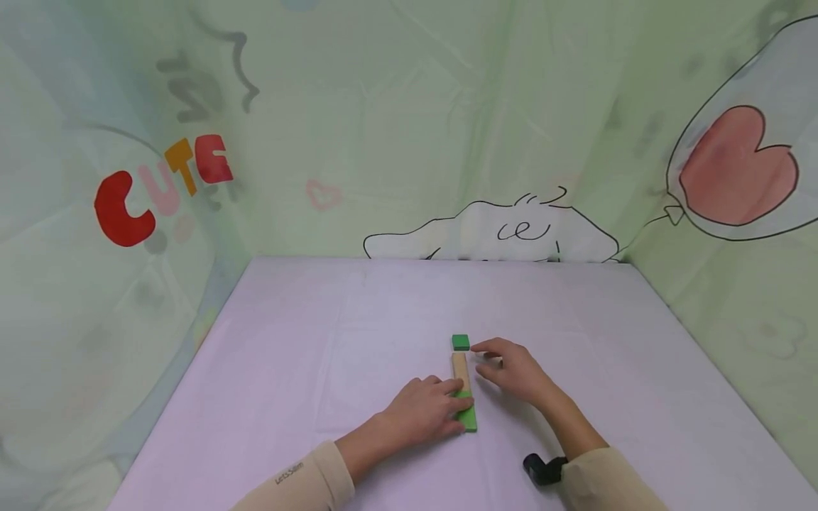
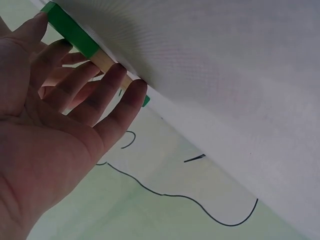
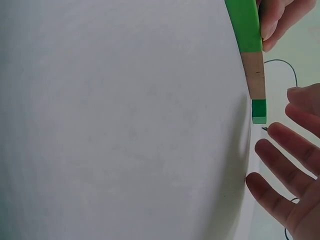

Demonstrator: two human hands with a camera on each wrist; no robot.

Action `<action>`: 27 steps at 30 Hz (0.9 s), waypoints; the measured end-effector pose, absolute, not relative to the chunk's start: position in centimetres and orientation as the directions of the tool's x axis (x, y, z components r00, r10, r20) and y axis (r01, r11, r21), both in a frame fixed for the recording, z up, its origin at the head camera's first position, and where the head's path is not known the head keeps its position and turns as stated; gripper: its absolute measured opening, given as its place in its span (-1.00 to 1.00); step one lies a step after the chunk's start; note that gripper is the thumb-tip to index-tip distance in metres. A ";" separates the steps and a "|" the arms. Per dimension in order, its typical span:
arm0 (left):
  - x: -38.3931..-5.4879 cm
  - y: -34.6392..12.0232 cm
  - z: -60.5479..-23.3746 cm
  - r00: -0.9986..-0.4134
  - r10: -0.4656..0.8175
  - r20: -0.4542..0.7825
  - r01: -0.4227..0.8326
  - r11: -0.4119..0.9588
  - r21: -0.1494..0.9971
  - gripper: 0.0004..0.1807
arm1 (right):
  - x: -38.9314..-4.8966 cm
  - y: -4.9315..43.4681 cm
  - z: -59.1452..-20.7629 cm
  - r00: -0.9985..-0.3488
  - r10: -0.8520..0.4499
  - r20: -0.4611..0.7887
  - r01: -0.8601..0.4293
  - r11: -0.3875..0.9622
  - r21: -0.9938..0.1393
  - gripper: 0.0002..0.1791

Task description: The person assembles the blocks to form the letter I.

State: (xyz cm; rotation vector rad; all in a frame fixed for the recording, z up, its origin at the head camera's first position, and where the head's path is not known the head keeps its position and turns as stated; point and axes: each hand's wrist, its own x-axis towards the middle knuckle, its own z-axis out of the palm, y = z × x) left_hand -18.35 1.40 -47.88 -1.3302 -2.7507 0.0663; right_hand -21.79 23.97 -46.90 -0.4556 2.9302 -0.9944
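Green and bare wood make up the short line of pieces that I see through the head camera, lying on the pale table (image 1: 307, 355) a little right of the middle. Nearest the person is the light green piece (image 1: 470, 421); the wooden piece (image 1: 459, 365) follows on from it, and past its far end sits the small green block (image 1: 461, 341), which a narrow gap sets apart from the wood in my head view.

The left hand (image 1: 422, 411) lies over the line from its left side, fingers loosely extended, their tips on the wooden piece and the light green piece. From the left wrist I see the thumb by one end of the green and the other fingers spread along the strip (how hard they press, I cannot tell). Nothing is wrapped in that hand.

The right hand (image 1: 516, 370) has its thumb and fingers well parted and grips nothing; its forefinger reaches just beside the small green block, and I cannot make out whether it touches.

Beige sleeves (image 1: 313, 479) cover both forearms, and a black device (image 1: 542, 469) juts out by the right cuff. Behind the table hangs a pale green backdrop (image 1: 409, 106) with drawn figures.
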 end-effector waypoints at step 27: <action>-18.5 1.4 -48.1 -0.601 0.793 0.103 0.785 0.610 -0.110 -0.54 | -24.7 22.3 -47.3 -0.977 -0.196 0.084 -0.210 0.806 -0.553 -0.59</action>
